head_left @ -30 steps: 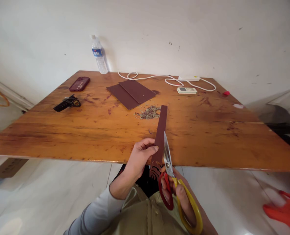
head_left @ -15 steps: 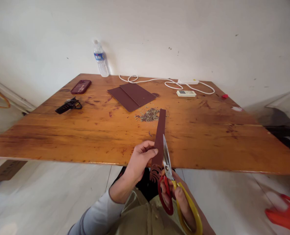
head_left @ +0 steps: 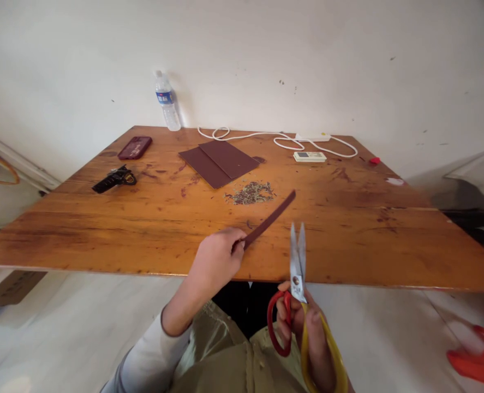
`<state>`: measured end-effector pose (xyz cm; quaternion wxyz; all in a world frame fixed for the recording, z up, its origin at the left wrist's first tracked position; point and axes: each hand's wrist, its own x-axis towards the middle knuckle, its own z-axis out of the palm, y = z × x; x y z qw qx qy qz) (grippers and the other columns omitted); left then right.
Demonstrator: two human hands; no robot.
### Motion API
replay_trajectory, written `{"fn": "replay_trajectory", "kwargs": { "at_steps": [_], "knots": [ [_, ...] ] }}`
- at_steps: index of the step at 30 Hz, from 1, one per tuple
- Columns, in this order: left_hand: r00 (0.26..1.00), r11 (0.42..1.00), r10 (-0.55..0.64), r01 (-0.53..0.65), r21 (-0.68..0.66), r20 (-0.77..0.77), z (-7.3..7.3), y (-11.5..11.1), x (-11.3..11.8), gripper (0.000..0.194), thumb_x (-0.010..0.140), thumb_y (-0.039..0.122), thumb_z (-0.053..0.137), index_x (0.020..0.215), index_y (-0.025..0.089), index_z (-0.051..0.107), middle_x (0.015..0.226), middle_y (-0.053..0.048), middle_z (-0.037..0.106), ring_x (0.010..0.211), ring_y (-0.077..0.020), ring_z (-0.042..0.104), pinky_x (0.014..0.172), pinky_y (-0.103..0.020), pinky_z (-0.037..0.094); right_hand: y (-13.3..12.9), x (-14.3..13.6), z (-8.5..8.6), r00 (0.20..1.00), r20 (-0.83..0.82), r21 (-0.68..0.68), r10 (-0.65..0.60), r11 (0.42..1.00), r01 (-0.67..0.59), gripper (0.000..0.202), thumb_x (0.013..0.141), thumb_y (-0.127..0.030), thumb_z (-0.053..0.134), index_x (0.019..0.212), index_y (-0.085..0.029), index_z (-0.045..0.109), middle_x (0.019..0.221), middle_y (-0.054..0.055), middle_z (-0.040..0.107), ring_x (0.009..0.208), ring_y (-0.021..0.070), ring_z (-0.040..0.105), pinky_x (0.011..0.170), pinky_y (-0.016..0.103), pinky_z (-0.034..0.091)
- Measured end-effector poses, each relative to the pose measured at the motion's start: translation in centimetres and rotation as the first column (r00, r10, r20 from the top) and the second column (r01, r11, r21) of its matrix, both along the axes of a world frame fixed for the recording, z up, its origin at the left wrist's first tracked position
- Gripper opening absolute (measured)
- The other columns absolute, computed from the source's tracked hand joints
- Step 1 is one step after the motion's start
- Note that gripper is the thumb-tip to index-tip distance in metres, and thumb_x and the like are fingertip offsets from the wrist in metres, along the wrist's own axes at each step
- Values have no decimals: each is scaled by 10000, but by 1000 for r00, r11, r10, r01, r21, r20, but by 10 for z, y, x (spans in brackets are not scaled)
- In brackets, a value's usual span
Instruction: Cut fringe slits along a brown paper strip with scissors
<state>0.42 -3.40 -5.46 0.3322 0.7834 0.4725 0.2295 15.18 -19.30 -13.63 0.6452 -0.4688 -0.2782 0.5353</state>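
Observation:
Near the table's front edge, my left hand [head_left: 219, 256] pinches a narrow dark red strip [head_left: 271, 218] that points up and to the right. My right hand [head_left: 307, 322] grips scissors [head_left: 297, 267] with one red and one yellow handle; their blades are slightly apart and point away from me. The blades stand right of the strip and do not touch it. Beyond my hands lies a small heap of thin scraps [head_left: 252, 193]. Behind the heap are dark red sheets [head_left: 221, 164], one overlapping another.
On the wooden table [head_left: 143, 234] are a phone [head_left: 135, 148], a black clip-like object [head_left: 114, 179], a plastic bottle [head_left: 168, 103] by the wall, a white cable [head_left: 250, 134], a power strip [head_left: 313, 137] and a cream remote-like device [head_left: 309, 157]. A red bag [head_left: 477, 355] lies at the lower right.
My left hand has moved left and turned the strip, which now slants right, away from the scissors. The scissors have shifted right and their blades are visibly apart.

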Motion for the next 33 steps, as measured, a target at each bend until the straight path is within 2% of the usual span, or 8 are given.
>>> {"fn": "replay_trajectory", "kwargs": {
  "at_steps": [2,4,7,13,19,24,29,33],
  "knots": [
    [958,993,-70,93,69,-277,6,1,-3,288,891,112,495,841,205,763,896,-90,764,837,-237,686,763,-325,482,2,0,3,997,-43,13,-70,997,71,593,862,-779,621,1112,-242,648,704,-33,552,464,94,466,422,206,387],
    [872,982,-110,170,84,-478,10,1,-3,325,917,107,464,890,191,777,932,-119,769,886,-261,707,784,-345,504,3,1,4,990,-94,28,-104,994,107,574,846,-770,651,1091,-252,650,697,-39,540,451,91,454,412,207,394],
    [777,968,-91,217,129,-622,11,6,0,352,932,102,444,962,175,787,962,-140,776,955,-272,722,820,-352,521,2,0,4,988,-110,23,-111,993,114,516,871,-740,646,1056,-258,647,682,-38,546,443,97,456,412,217,407],
    [762,957,16,177,231,-648,8,35,18,388,870,42,444,1000,124,800,971,-201,777,982,-313,734,857,-390,528,0,-1,1,995,-54,35,-88,995,90,431,963,-665,571,1089,-261,652,695,-41,536,467,97,461,425,205,397],
    [769,946,139,84,314,-624,8,63,31,398,860,37,427,1008,91,793,989,-241,764,1032,-347,721,871,-416,517,0,0,0,995,-67,16,-77,997,79,416,966,-638,594,1093,-246,649,717,-30,551,478,101,483,431,213,407],
    [803,919,143,110,379,-579,9,49,29,401,882,46,423,1039,142,779,1007,-196,763,1061,-327,697,880,-402,496,0,-2,4,993,-68,12,-99,995,100,421,946,-646,618,1063,-243,653,691,-40,542,457,88,469,424,199,395],
    [783,936,-56,257,241,-619,9,32,36,351,877,54,488,1011,135,802,981,-193,768,1059,-318,706,894,-376,502,0,-5,7,991,-61,22,-119,992,121,429,923,-649,652,1057,-242,665,700,-38,561,461,83,485,425,190,399],
    [765,953,37,166,253,-643,5,48,49,368,880,48,475,1043,100,800,1006,-211,774,1074,-322,717,912,-381,512,-1,-7,5,992,-62,14,-107,994,108,392,936,-616,659,1063,-245,667,685,-45,570,454,81,487,419,181,410]
  ]
}}
